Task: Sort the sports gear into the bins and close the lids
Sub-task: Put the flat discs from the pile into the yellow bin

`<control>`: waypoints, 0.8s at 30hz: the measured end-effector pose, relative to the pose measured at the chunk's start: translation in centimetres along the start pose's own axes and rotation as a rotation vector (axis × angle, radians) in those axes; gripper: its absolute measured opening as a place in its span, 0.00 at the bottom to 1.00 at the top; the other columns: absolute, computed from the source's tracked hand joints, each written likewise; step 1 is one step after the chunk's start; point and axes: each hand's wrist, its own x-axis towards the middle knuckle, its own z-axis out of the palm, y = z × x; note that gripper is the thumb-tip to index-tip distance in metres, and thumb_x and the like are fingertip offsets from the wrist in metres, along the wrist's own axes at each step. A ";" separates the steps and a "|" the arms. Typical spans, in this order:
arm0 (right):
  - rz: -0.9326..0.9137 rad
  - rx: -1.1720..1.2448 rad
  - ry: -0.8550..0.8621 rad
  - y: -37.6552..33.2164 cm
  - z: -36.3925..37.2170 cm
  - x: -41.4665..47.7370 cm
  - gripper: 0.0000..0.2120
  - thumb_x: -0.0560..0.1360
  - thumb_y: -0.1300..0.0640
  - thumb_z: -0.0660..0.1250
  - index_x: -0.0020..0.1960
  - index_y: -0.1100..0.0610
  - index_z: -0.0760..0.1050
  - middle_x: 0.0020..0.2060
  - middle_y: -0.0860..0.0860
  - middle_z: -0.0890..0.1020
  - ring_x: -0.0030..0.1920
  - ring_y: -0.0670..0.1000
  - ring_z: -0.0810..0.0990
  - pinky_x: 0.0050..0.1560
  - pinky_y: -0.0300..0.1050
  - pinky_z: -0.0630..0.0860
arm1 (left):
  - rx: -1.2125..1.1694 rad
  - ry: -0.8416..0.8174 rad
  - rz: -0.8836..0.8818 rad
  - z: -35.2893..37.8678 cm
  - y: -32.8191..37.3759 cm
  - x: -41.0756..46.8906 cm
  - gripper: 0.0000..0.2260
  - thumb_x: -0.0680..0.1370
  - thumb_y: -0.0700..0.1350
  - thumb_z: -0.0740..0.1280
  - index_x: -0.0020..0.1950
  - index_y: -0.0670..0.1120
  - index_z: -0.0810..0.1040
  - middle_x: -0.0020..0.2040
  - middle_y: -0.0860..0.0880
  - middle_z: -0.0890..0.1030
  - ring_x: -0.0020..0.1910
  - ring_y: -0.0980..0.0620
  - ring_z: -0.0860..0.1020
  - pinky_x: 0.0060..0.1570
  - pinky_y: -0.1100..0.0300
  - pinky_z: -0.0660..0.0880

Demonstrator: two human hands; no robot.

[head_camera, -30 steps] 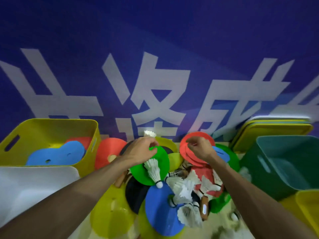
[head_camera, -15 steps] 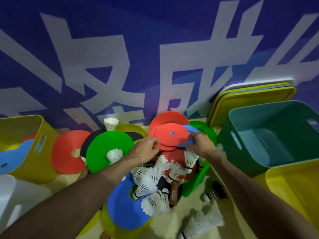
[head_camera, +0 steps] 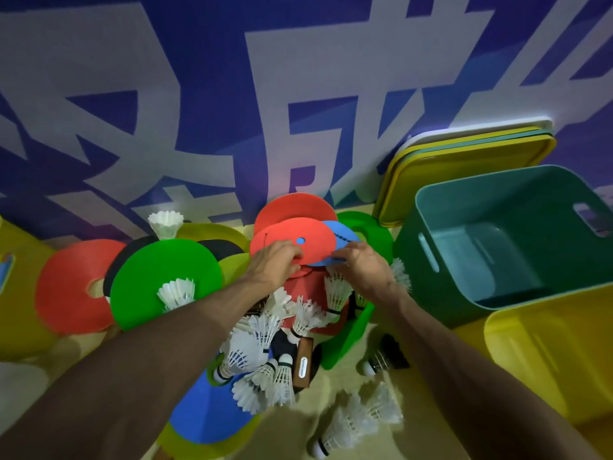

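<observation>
The left hand (head_camera: 275, 265) grips the near edge of a red disc (head_camera: 288, 239); the right hand (head_camera: 366, 270) pinches the blue disc (head_camera: 343, 234) tucked under it. These 2 discs sit beyond the shuttlecocks (head_camera: 265, 340), left of the teal bin (head_camera: 411, 260).

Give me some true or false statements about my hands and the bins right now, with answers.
1. The left hand grips the flat red foam disc with a centre hole. True.
2. The teal plastic bin has its lid on. False: it stands open; the stacked lids lean against the wall behind it.
3. A white feather shuttlecock lies on the big green foam disc. True.
4. The right hand holds a shuttlecock. False: it pinches the edge of the blue foam disc.
</observation>
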 end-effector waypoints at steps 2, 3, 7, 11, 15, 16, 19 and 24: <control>0.015 0.000 0.011 -0.1 -0.2 0.1 0.12 0.76 0.46 0.63 0.54 0.48 0.81 0.51 0.54 0.79 0.55 0.56 0.76 0.48 0.47 0.75 | -0.010 0.045 0.015 -0.5 0.0 -0.2 0.11 0.77 0.45 0.66 0.59 0.49 0.79 0.59 0.50 0.80 0.59 0.46 0.76 0.57 0.53 0.73; 0.020 -0.009 0.015 -0.2 -0.5 0.1 0.12 0.76 0.47 0.63 0.55 0.48 0.80 0.52 0.53 0.79 0.55 0.55 0.77 0.48 0.46 0.74 | -0.012 0.076 0.021 -0.9 -0.1 -0.3 0.10 0.77 0.44 0.66 0.58 0.49 0.79 0.58 0.50 0.80 0.59 0.46 0.77 0.56 0.52 0.73; 0.008 -0.086 0.093 -1.2 -1.8 0.6 0.11 0.79 0.50 0.60 0.54 0.49 0.79 0.51 0.51 0.80 0.52 0.56 0.79 0.45 0.48 0.75 | -0.028 0.231 -0.013 -3.8 -0.6 -0.4 0.10 0.78 0.44 0.64 0.57 0.49 0.80 0.55 0.49 0.82 0.55 0.45 0.79 0.52 0.52 0.75; -0.038 -0.105 0.196 -3.0 -3.8 1.2 0.10 0.79 0.51 0.60 0.54 0.51 0.78 0.49 0.51 0.80 0.49 0.57 0.80 0.41 0.48 0.73 | -0.078 0.387 -0.063 -7.8 -1.6 -1.0 0.08 0.78 0.44 0.65 0.55 0.49 0.81 0.52 0.49 0.84 0.51 0.46 0.80 0.49 0.54 0.75; -0.048 -0.122 0.294 -5.4 -5.8 1.5 0.11 0.79 0.54 0.60 0.58 0.51 0.77 0.50 0.53 0.80 0.52 0.58 0.80 0.44 0.49 0.74 | -0.178 0.473 -0.167 -11.8 -3.2 -2.5 0.08 0.77 0.45 0.66 0.53 0.50 0.82 0.49 0.47 0.84 0.50 0.45 0.81 0.50 0.51 0.77; -0.047 -0.113 0.303 -6.2 -6.2 1.7 0.12 0.79 0.54 0.60 0.59 0.51 0.77 0.50 0.53 0.80 0.53 0.58 0.79 0.45 0.49 0.74 | -0.189 0.483 -0.181 -12.9 -3.7 -2.9 0.08 0.77 0.44 0.66 0.53 0.49 0.82 0.48 0.46 0.84 0.50 0.45 0.81 0.51 0.51 0.77; -0.048 -0.087 0.323 -9.2 -7.6 2.0 0.12 0.79 0.54 0.59 0.59 0.52 0.77 0.53 0.53 0.80 0.55 0.59 0.78 0.50 0.51 0.75 | -0.185 0.507 -0.195 -15.7 -5.4 -4.7 0.08 0.76 0.44 0.67 0.52 0.49 0.83 0.48 0.47 0.85 0.50 0.46 0.81 0.52 0.53 0.77; -0.116 -0.082 0.388 -15.3 -9.1 2.2 0.12 0.80 0.54 0.59 0.59 0.53 0.77 0.55 0.53 0.80 0.55 0.58 0.78 0.50 0.51 0.74 | -0.144 0.533 -0.231 -20.8 -8.9 -9.3 0.08 0.75 0.44 0.68 0.53 0.49 0.83 0.48 0.47 0.85 0.50 0.47 0.82 0.53 0.52 0.77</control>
